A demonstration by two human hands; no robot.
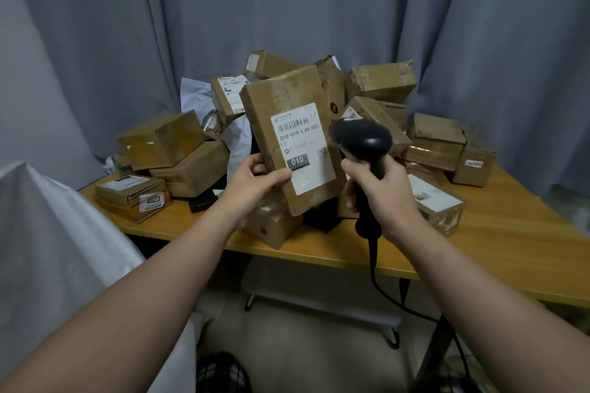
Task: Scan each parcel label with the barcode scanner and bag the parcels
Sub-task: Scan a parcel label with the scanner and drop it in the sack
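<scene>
My left hand (255, 180) grips the lower left edge of a brown cardboard parcel (284, 99), held upright above the table with its white label (301, 143) facing me. The label shows a barcode and "010-010-L30-551". My right hand (381, 191) is wrapped round the handle of a black barcode scanner (362, 142). The scanner's head sits just right of the label, close to the parcel's right edge. Its black cable (378, 284) hangs down past the table edge.
Several brown parcels (381, 80) are piled on a wooden table (510, 233) in front of grey curtains. A parcel marked 4023 (134, 195) lies at the left front. A white bag (48, 233) stands at my left. A table leg and cable run down at the lower right.
</scene>
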